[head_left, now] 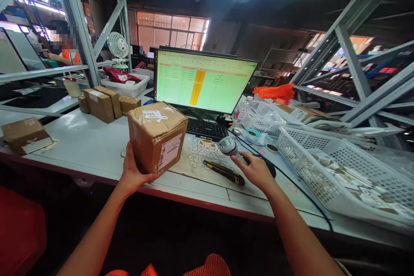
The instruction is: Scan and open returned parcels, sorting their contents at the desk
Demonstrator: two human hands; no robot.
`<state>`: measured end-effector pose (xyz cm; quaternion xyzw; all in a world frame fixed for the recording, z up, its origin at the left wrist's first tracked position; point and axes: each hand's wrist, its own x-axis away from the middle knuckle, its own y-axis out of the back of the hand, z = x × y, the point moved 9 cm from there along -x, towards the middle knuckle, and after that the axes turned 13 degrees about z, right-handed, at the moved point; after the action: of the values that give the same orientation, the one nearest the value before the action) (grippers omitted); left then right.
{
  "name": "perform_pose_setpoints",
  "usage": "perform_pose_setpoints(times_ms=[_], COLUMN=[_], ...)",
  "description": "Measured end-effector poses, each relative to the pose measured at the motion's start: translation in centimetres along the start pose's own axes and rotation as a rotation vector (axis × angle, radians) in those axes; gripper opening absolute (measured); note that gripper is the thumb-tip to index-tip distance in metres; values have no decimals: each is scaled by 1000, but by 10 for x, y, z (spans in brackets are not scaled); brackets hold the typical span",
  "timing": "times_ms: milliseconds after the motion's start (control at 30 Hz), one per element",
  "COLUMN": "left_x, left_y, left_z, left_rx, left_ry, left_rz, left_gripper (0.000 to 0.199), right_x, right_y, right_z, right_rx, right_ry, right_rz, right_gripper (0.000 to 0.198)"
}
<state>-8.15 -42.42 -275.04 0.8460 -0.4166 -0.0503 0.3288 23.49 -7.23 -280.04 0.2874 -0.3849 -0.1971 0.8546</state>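
Observation:
A taped brown cardboard box (145, 138) is tilted at the front of the desk, with a white label on its top and a barcode label on its side. My left hand (134, 170) grips its lower left edge, thumb along the bottom. In my right hand (255, 170) is a grey-white barcode scanner (229, 145), its head toward the box; the fingers close round its handle. Just left of that hand, a black and yellow utility knife (224, 171) lies on the cartoon-printed desk mat (187, 168). The box's underside is hidden.
Behind the box stand a lit monitor (203, 82) and a keyboard (207, 128). Several smaller boxes (102, 105) are at the left. White plastic baskets (300, 155) fill the right side, and a black cable (300, 183) crosses the desk there. Another person (66, 47) is at far left.

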Motion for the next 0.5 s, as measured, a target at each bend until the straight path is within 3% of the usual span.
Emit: perform_pose_setpoints(times_ms=[100,233,300,400,433,500], left_x=[0,0,1,3,3,2], left_y=[4,3,2,3,4,3], left_z=[-5,-5,-1,6,7,6], left_rx=[-87,-92,-62,-23,-21,-20], left_ry=[22,17,27,68,75,80], left_rz=[-43,-37,-28,-33,-36,-18], left_gripper=[156,149,150,157,159,162], right_x=[-15,-14,-16,-36,-50,-91], right_y=[-17,-30,-14,18,20,4], right_z=[-41,-59,-47,-8,5,26], right_rx=[211,292,264,188,180,216], right_ry=[-223,-280,-243,-111,-79,-60], right_rz=[-21,4,-112,-313,-301,-85], right_gripper=[64,70,72,60,57,54])
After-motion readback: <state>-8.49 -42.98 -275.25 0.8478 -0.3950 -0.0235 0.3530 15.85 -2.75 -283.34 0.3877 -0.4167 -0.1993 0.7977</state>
